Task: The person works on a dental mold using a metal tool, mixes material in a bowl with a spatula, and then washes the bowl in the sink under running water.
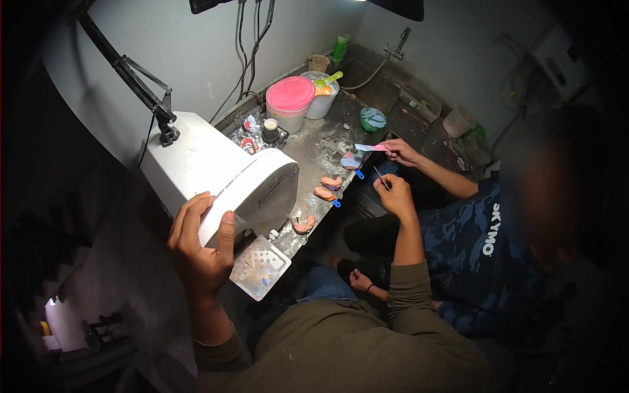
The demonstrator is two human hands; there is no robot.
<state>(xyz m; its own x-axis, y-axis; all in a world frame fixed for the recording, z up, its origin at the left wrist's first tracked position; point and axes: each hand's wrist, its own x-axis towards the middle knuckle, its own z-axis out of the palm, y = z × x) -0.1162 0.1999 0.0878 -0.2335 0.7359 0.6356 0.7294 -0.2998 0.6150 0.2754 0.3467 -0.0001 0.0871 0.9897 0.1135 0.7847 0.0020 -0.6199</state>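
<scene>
My left hand [203, 242] rests against the rounded edge of a white machine housing [216, 190], fingers stretched and thumb apart. A thin metal tool [381, 177] is pinched in my right hand [396, 198], its tip pointing up and left. Just beyond it, a co-worker's hand [401, 152] holds a spatula [369, 148] with a pink handle and pale blue paste on its blade. Below that blade lies a blue-handled dental impression tray [351, 161] with pale blue material. Pink dental impressions [331, 183] and a horseshoe-shaped one [303, 224] line the counter edge.
Beside my left hand is a stained, perforated plate [261, 267]. At the back stand a pink-lidded tub [290, 95], a bucket with scoops [322, 101] and a green bowl [373, 120] of blue paste. The co-worker [485, 242] sits close on my right.
</scene>
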